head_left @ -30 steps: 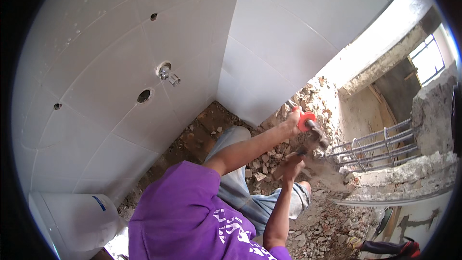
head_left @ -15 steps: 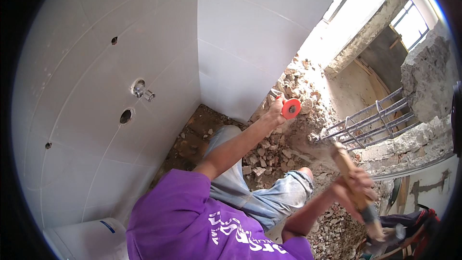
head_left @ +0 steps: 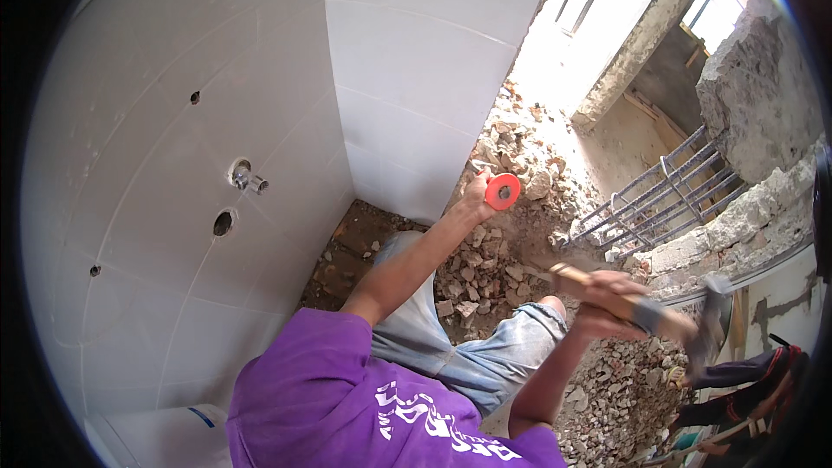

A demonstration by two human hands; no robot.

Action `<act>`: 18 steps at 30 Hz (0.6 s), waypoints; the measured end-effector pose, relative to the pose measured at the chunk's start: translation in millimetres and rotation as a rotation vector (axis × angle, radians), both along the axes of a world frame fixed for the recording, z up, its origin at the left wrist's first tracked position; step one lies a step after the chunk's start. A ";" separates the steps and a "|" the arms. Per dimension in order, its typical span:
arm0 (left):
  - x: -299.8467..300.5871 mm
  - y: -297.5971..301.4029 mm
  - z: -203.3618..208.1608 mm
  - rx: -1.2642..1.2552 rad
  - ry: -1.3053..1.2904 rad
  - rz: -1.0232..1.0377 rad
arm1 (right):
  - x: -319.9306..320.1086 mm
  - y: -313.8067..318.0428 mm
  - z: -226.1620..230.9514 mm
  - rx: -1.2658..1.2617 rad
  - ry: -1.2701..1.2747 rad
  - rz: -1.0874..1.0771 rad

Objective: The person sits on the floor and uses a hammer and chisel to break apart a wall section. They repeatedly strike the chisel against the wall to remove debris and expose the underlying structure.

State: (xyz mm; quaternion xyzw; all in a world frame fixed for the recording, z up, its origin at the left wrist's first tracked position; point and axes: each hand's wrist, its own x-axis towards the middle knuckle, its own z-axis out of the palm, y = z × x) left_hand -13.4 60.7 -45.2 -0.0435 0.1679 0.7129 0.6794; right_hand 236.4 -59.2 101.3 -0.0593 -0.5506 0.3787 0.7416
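My left hand is closed around a chisel with a round orange-red hand guard; it is held out over the rubble by the white wall's edge. The chisel's shank and tip are mostly hidden. In my right hand is a hammer, gripped around its wooden handle. The hammer's dark head is out to the right, smeared by motion and apart from the chisel. Both forearms extend from a purple shirt.
Broken rubble covers the floor. Exposed rebar juts from a broken concrete block at right. A pipe fitting sticks out of the left tiled wall. Dark red-edged cloth is at lower right; a white container at lower left.
My right hand has shifted left, and the hammer's head has swung upward in the picture from the lower right. The chisel stays in my left hand. The whole view has tilted slightly.
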 end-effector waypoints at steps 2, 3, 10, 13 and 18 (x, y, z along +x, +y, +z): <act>-0.2 0.2 0.6 0.014 -0.033 -0.001 | 10.5 -2.9 40.0 0.304 0.067 0.005; 0.9 -0.2 1.9 0.000 -0.027 -0.008 | 6.5 -1.4 36.6 0.334 0.103 -0.014; -20.0 -1.1 -15.7 0.222 0.059 -0.297 | -55.6 10.2 -211.1 -0.603 -0.834 -0.078; -4.4 -22.4 -8.1 -0.005 0.122 -0.194 | -51.3 -11.4 -160.1 -0.802 -0.566 0.037; 9.2 -16.5 -48.3 0.110 -0.005 -0.129 | -5.3 6.6 -128.9 -0.666 -0.330 0.045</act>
